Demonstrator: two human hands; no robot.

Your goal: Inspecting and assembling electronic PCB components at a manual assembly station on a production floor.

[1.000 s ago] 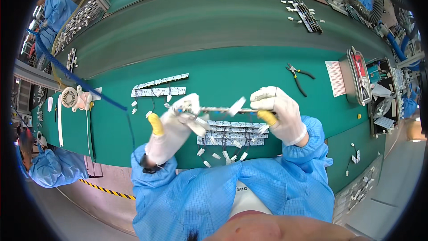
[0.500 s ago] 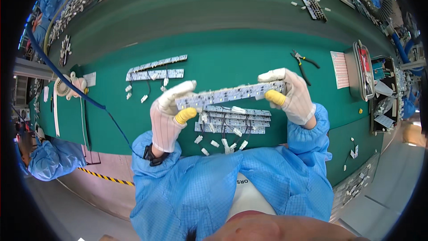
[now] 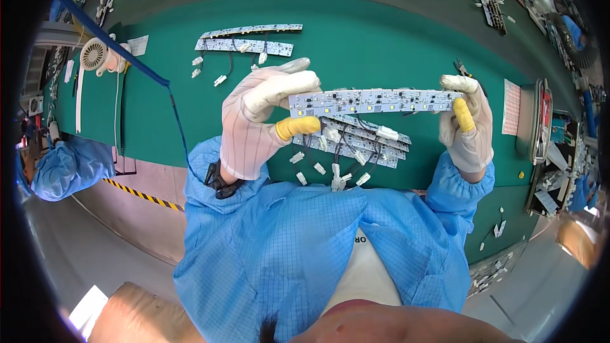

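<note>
I hold a long white LED circuit strip [image 3: 375, 100] flat and level above the green table [image 3: 381, 38], its face toward me. My left hand [image 3: 260, 121], in a white glove with a yellow thumb cot, pinches the strip's left end. My right hand [image 3: 467, 124], gloved the same way, grips its right end. Below the strip lies a stack of similar strips [image 3: 359, 140] with black wires and white connectors [image 3: 330, 174] scattered at the table's near edge.
Two more strips [image 3: 244, 38] with wired connectors lie at the far left. A small white fan [image 3: 95, 54] and a blue hose [image 3: 127, 57] sit left. Pliers [image 3: 462, 68], a red-lined card [image 3: 511, 107] and a tray [image 3: 540, 121] sit right. Another blue-clad person [image 3: 60, 165] is at left.
The strip has turned from edge-on to face-up and come closer to me. Both hands have stayed on its ends and spread wider in view.
</note>
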